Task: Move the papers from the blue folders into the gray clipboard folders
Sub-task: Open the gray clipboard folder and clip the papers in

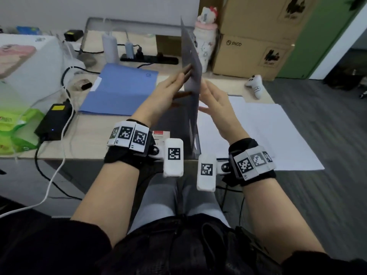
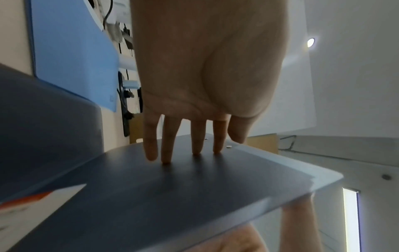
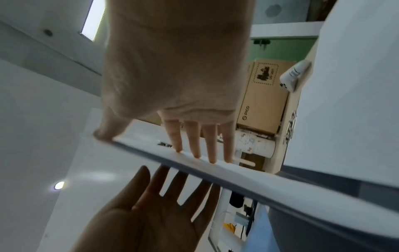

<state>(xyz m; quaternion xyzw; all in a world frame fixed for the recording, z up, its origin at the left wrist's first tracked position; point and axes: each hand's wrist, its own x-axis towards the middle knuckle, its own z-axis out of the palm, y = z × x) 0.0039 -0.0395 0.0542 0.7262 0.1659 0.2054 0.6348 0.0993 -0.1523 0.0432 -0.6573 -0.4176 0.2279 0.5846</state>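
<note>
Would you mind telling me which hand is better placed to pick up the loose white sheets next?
The right hand, probably: the white sheets lie directly beneath and beside it, while the left hand, on the upright gray folder's other face, sits nearer the blue folder.

Bare surface [image 1: 93,133] is left open before the blue folder [image 1: 121,90]; passage leftward is blocked by a black power brick [image 1: 54,122] and white cable [image 1: 65,108], rightward by loose white sheets [image 1: 264,132], rearward by cardboard boxes [image 1: 250,54]
</note>
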